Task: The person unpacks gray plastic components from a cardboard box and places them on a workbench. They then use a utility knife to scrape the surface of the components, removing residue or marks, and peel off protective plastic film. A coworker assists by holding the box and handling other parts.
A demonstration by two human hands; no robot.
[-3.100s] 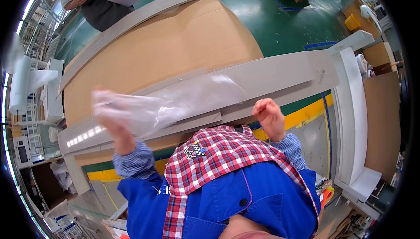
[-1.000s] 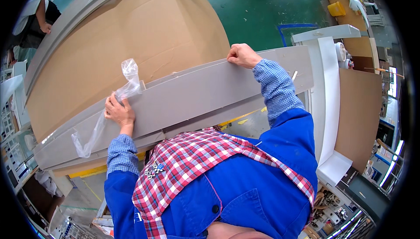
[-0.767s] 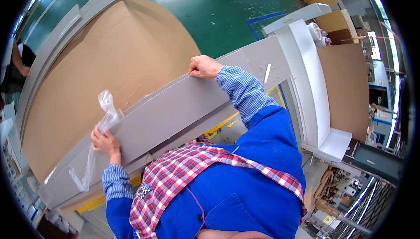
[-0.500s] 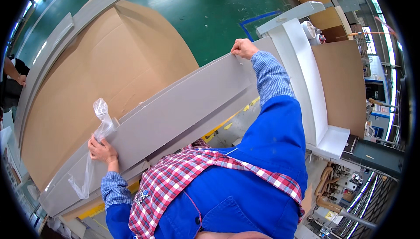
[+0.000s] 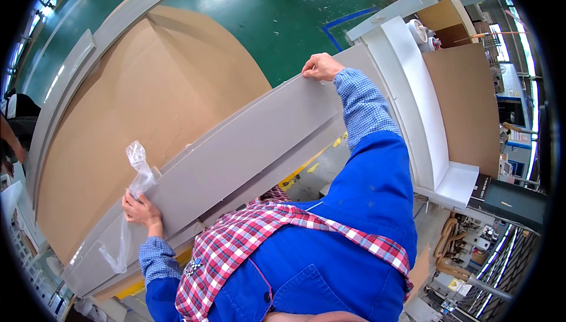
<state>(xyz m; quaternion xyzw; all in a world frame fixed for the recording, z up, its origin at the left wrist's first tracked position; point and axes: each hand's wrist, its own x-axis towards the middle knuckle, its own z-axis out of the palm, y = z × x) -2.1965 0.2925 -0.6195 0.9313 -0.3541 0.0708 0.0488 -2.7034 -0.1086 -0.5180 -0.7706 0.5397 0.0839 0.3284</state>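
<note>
A long grey panel lies slantwise in front of me, from lower left to upper right. My left hand is at its left part, fingers closed around a crumpled strip of clear plastic film. The film sticks up above the hand, and a loose tail hangs below it over the panel. At the panel's far edge, toward the right end, my right hand is closed in a pinch. Its fingertips touch that edge; anything small between them is hidden.
Beyond the panel lies a large brown cardboard sheet, bordered by a long grey strip. On the right stand a white curved sheet and another brown board. Part of another person shows at the far left.
My right hand has shifted slightly left along the panel's far edge. The left hand still holds the film in nearly the same place. The whole view has turned a little.
</note>
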